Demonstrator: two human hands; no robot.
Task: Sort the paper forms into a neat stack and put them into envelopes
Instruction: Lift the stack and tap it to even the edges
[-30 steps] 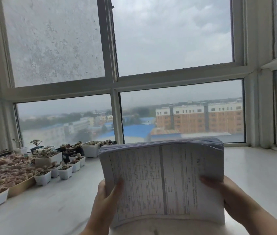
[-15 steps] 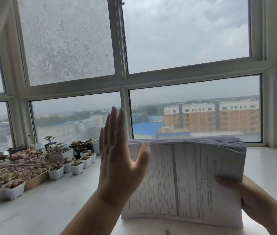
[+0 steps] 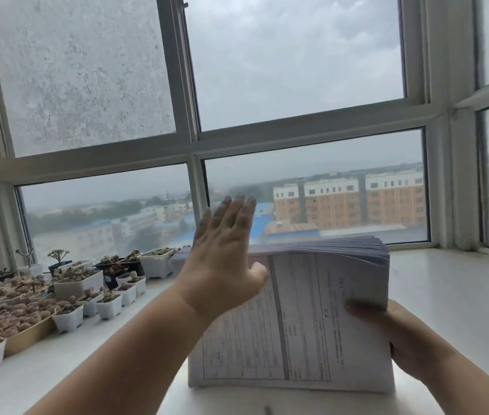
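plant pots [image 3: 108, 307] left, sill [image 3: 453, 295] right

My left hand [image 3: 225, 259] covers the top left corner of the paper stack [image 3: 312, 319], and my fingertips [image 3: 238, 202] look blurry. The print on the stack is too small to read. My right hand [image 3: 399, 336] goes behind the stack, so those fingers are hidden.

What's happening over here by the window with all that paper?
A person is squaring up a thick stack of forms, stood on edge on the white sill. The right hand grips the stack's right side, while the left hand is flat and open at its left edge, as if patting the sheets even. No envelope is in view. Small potted succulents sit to the left.
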